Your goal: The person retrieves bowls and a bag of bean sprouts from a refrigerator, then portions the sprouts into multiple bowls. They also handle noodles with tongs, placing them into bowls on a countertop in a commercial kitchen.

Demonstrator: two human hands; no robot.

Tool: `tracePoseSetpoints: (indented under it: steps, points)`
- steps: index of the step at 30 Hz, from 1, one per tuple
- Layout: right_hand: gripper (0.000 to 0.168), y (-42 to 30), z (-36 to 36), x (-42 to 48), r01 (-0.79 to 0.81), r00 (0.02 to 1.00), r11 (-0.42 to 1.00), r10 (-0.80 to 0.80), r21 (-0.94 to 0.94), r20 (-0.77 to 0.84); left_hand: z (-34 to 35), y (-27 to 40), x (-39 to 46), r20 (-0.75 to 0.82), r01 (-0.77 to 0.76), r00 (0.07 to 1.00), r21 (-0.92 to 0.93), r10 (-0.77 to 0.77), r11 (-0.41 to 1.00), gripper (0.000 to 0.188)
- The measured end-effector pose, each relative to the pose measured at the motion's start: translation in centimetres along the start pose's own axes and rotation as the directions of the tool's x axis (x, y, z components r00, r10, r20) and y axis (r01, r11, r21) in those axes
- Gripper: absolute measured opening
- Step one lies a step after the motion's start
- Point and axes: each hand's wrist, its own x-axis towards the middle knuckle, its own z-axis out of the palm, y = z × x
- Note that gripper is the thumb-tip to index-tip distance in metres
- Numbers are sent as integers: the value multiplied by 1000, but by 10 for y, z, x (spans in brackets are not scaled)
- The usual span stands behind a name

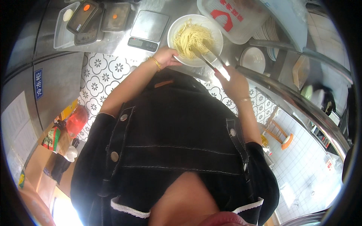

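Observation:
A white bowl (217, 32) of pale yellow noodles (192, 38) stands at the near edge of a steel counter (113, 48). My left hand (167, 56), with a bangle at the wrist, grips the bowl's near left rim. In my right hand (233, 82) are metal tongs (208, 62), whose tips reach into the noodles at the bowl's right side. Just left of the bowl lies a digital kitchen scale (150, 26) with nothing on its steel plate.
Lidded plastic containers (116, 17) and a clear tub (58, 36) stand at the back left. A translucent basket (240, 31) with red print is right of the bowl, near stacked plates (254, 60). A steel rail (297, 100) curves along the right.

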Motion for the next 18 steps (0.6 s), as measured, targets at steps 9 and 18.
tracePoseSetpoints:
  steps: [9, 18]
  points:
    - [62, 52, -43, -11, -24, 983, 869, 110, 494, -145, 34, -4, 53, 59, 55, 997, -7, -54, 998, 52]
    - [60, 93, 16, -135, -343, 772, 486, 633, 804, -53, 107, -3, 63, 353, -197, 827, 911, -437, 362, 31]
